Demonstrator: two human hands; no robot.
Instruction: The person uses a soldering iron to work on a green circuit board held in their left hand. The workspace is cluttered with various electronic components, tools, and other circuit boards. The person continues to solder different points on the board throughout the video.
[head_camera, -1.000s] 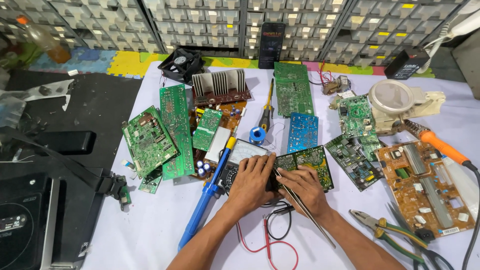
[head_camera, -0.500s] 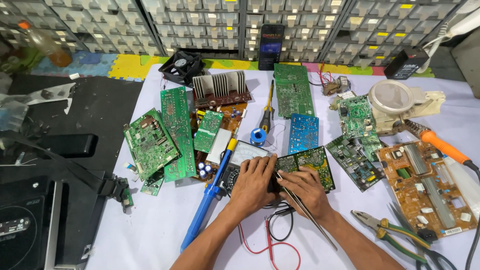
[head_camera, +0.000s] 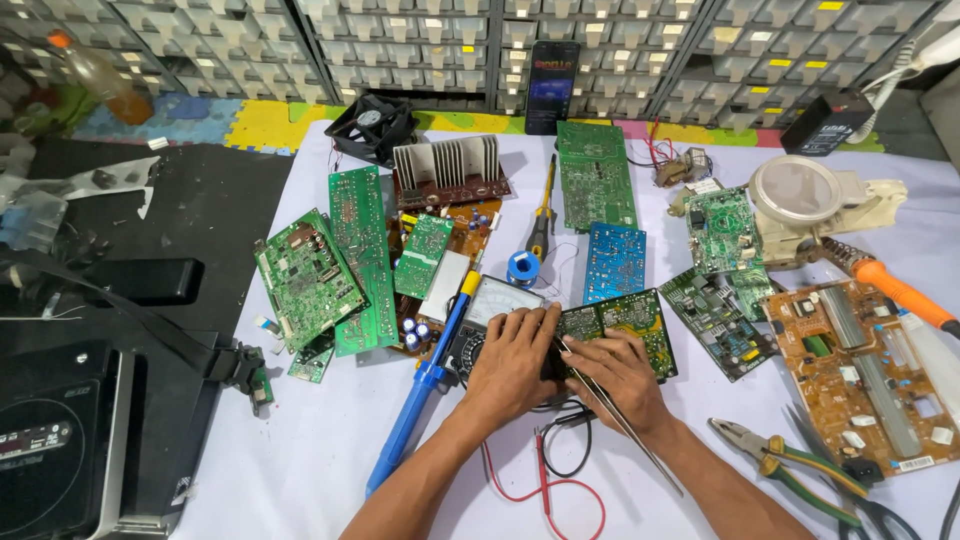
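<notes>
My left hand (head_camera: 513, 362) lies over the lower part of an analog multimeter (head_camera: 490, 303) and touches the left edge of a green circuit board (head_camera: 625, 318). My right hand (head_camera: 622, 375) rests on the board's near edge and holds long metal tweezers (head_camera: 628, 432) that point toward the board. Red and black test leads (head_camera: 556, 470) curl on the white tabletop just below both hands. A blue desoldering pump (head_camera: 425, 381) lies to the left of my left forearm.
Several circuit boards cover the table, including a blue one (head_camera: 613, 260) and a brown one (head_camera: 862, 374). A solder spool (head_camera: 522, 267), screwdriver (head_camera: 541, 215), heatsink (head_camera: 447, 164), fan (head_camera: 370, 125), magnifier lamp (head_camera: 800, 195), orange soldering iron (head_camera: 895, 289) and pliers (head_camera: 772, 463) lie around. Black equipment (head_camera: 60, 440) sits left.
Both hands stay on the multimeter and green board, with only slight finger shifts. The view has shifted a little.
</notes>
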